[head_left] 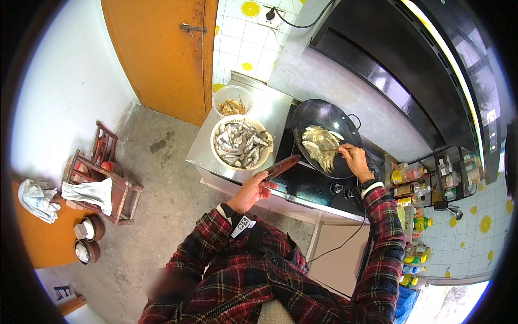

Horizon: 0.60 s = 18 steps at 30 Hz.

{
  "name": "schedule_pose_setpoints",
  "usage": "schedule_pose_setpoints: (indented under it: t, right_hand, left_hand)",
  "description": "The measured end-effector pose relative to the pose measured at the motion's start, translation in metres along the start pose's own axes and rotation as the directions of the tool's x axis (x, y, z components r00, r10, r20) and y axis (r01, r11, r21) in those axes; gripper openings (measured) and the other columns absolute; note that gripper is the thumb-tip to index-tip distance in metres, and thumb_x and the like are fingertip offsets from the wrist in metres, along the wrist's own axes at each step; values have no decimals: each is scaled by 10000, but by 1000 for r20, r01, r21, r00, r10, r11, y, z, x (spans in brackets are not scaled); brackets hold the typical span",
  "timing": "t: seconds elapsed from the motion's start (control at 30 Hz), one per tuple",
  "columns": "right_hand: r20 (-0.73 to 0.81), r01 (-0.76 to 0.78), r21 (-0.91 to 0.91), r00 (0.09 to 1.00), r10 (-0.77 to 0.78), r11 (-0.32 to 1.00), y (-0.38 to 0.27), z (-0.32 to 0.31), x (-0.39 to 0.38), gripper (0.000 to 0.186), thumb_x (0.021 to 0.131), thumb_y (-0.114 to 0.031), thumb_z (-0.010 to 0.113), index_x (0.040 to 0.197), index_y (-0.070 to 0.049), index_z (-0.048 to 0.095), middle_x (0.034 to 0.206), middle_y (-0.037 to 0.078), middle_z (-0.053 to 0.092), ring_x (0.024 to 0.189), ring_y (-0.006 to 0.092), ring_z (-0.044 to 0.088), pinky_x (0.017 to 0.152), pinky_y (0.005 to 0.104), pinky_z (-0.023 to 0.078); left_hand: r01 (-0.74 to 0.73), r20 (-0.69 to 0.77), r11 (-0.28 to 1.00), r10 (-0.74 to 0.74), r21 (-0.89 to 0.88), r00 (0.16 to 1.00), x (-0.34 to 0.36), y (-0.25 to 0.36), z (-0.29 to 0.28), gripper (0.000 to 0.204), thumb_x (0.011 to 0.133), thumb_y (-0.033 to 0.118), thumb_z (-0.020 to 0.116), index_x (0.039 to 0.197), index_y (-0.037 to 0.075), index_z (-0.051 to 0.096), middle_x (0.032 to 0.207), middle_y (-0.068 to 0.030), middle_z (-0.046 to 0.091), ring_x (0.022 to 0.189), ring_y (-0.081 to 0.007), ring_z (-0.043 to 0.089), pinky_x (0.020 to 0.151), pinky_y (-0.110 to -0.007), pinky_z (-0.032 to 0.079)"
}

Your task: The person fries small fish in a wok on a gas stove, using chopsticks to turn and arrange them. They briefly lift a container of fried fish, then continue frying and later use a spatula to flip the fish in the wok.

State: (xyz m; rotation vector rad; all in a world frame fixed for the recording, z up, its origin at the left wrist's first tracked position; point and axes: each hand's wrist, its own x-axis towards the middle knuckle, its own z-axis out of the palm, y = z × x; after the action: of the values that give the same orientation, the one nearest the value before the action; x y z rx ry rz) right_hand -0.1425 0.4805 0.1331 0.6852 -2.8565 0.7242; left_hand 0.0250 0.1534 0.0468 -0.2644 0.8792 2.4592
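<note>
On the stove stands a black wok (319, 112) with a pale, battered-looking mass of fish (322, 144) in it. The wok's brown handle (283, 167) points toward me, and my left hand (251, 192) has its thumb and fingers around the handle's end. Over the wok's near right side, my right hand (354, 160) is closed on thin chopsticks (330, 149), whose tips reach into the pale food. Left of the wok sits a cream plastic basket (220, 153) heaped with small silvery fish (243, 141). Behind it, a clear bowl (217, 97) holds yellowish-brown pieces (231, 107).
The steel counter (276, 120) ends at a near edge before me. A range hood (372, 70) hangs above the stove. Sauce bottles (408, 174) crowd the right side. A wooden chair (125, 201) with cloths stands left on the floor, near an orange door (162, 54).
</note>
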Motion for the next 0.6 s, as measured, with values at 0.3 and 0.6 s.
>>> schedule_pose_setpoints:
  t: [0.3,0.6]
  right_hand:
    - [-231,-189,350,932,280,918,22,-1,10,336,898,-268,564,888,59,640,729,101,660,617,146,638,569,273,517]
    - [-56,-293,288,945,322,912,34,15,25,309,927,-266,522,939,16,646,807,69,663,698,121,632,614,240,504]
  left_hand:
    - [7,-11,1000,-7,21,1000,1,0,0,316,958,345,425,1123,84,494,941,-126,610,695,-107,497,680,-248,437]
    - [22,-28,999,-21,38,999,2,-1,-4,346,941,349,452,1137,68,506,938,-108,616,690,-105,503,683,-257,444]
